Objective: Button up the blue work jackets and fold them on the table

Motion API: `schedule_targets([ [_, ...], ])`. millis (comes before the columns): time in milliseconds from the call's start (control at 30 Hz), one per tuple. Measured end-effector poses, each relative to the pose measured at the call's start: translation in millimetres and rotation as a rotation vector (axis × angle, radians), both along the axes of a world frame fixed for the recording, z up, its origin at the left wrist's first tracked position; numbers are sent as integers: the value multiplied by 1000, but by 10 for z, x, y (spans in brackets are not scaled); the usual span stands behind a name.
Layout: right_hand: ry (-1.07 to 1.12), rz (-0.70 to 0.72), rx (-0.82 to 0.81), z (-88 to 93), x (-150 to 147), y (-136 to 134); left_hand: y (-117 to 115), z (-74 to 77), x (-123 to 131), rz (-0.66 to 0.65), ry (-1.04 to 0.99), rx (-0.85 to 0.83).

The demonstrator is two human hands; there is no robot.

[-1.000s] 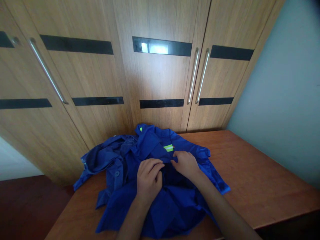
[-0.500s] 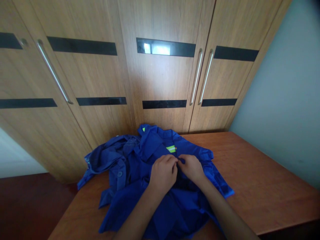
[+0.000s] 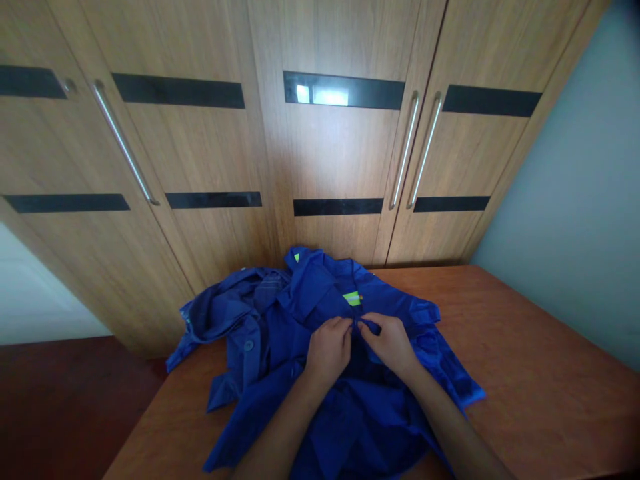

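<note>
A crumpled blue work shirt [image 3: 280, 373] with a yellow-green reflective strip [image 3: 351, 298] lies on a reddish wooden table [image 3: 525, 373]. My left hand [image 3: 327, 345] and my right hand [image 3: 391, 342] meet over the middle of the shirt, just below the strip. Both hands are closed, each pinching a fold of the blue cloth at the front opening, fingertips almost touching. A dark button [image 3: 248, 345] shows on the shirt's left part. My forearms hide the cloth beneath them.
Wooden wardrobe doors [image 3: 325, 153] with black bands and long metal handles [image 3: 423, 150] stand right behind the table. A pale wall [image 3: 575, 220] runs along the right. Dark red floor [image 3: 65, 407] lies to the left of the table's edge.
My left hand has slid right and up to meet my right hand, and both now pinch the cloth together. The view has shifted a little, so everything sits further right.
</note>
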State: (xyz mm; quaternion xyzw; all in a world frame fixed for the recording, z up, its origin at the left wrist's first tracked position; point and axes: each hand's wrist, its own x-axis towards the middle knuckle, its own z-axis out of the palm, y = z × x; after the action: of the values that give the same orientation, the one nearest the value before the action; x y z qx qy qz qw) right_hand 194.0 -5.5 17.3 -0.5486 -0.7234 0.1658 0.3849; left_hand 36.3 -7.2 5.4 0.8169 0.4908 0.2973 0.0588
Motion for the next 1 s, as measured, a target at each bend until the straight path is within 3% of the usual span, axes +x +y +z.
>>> schedule_targets([
  [367, -13, -96, -18, -67, 56, 93, 24, 48, -49, -2, -138, 28],
  [533, 134, -318, 84, 39, 340, 178, 82, 198, -247, 159, -471, 176],
  [633, 170, -403, 99, 114, 514, 181, 137, 263, -407, 303, -552, 214],
  [700, 97, -411, 80, 125, 589, 167, 163, 276, -470, 378, -511, 186],
  [800, -179, -340, -6, 73, 632, 143, 171, 283, -483, 441, -307, 78],
  [900, -426, -204, -118, 9, 600, 120, 158, 294, -453, 453, -77, -27],
  [1000, -516, -121, -130, 31, 507, 102, 151, 290, -434, 442, 57, -45],
])
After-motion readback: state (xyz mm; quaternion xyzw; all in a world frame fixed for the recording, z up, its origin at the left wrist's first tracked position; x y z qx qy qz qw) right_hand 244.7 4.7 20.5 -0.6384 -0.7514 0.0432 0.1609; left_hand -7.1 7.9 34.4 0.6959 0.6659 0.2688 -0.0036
